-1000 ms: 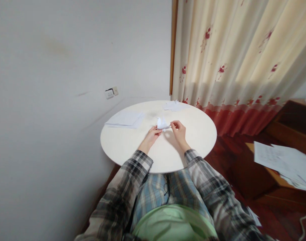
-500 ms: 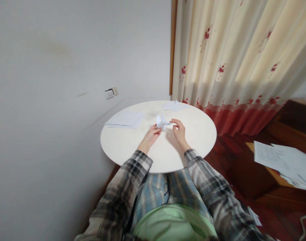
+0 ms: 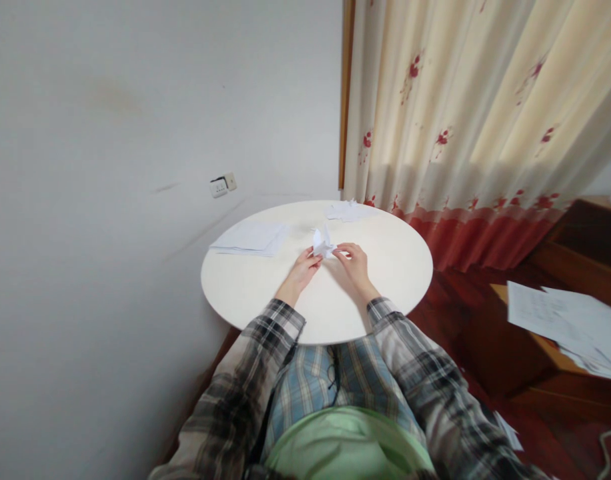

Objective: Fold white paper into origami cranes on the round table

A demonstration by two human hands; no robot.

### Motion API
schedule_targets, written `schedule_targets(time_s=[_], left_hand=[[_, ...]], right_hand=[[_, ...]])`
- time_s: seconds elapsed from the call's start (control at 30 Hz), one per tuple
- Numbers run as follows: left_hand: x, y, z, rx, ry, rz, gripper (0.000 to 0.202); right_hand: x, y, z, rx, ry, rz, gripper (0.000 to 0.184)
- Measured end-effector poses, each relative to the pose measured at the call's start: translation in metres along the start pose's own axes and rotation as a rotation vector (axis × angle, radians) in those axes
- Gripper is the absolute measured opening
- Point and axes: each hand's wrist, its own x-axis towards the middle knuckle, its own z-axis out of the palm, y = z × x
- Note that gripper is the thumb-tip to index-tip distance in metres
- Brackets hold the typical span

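A small white folded-paper crane [image 3: 323,245] is held just over the middle of the round white table [image 3: 255,293]. My left hand [image 3: 304,265] grips its left side between thumb and fingers. From the right, my right hand [image 3: 353,258] pinches the crane's right-hand end, thumb and fingertips together. Pointed paper flaps stand up from the folded body. Its underside is partly hidden by my fingers.
Flat white sheets [image 3: 250,238] lie stacked at the table's left. More folded white paper [image 3: 346,211] rests at the far edge. Wall and socket [image 3: 218,188] are on the left, a flowered curtain [image 3: 440,100] behind. Papers [image 3: 560,317] cover a wooden piece of furniture on the right.
My right hand has moved slightly left and down, and its spread fingers have closed onto the crane's right end. The left hand keeps its hold in nearly the same place.
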Motion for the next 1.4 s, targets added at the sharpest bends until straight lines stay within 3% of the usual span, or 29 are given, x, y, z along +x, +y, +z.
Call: schedule_targets(time_s=[0.2,0.4,0.6,0.83,1.07,1.4], left_hand=[[-0.001,-0.002,-0.002,0.089,-0.010,0.016,0.043],[-0.006,0.000,0.003,0.188,-0.028,0.062,0.039],[-0.008,0.001,0.007,0.289,-0.040,0.080,0.036],[-0.009,0.000,0.008,0.362,-0.074,0.127,0.033],[-0.006,-0.003,0.007,0.388,-0.065,0.150,0.033],[-0.005,-0.003,0.003,0.321,-0.003,0.144,0.035]], right_hand=[[0.001,0.003,0.002,-0.114,0.068,0.027,0.018],[0.000,0.000,0.002,-0.130,0.083,0.085,0.023],[0.002,-0.003,0.003,0.129,0.108,0.313,0.022],[0.004,0.003,0.004,0.538,0.048,0.592,0.017],[0.005,0.005,0.003,0.709,-0.090,0.648,0.023],[0.006,0.005,0.000,0.678,0.040,0.695,0.025]])
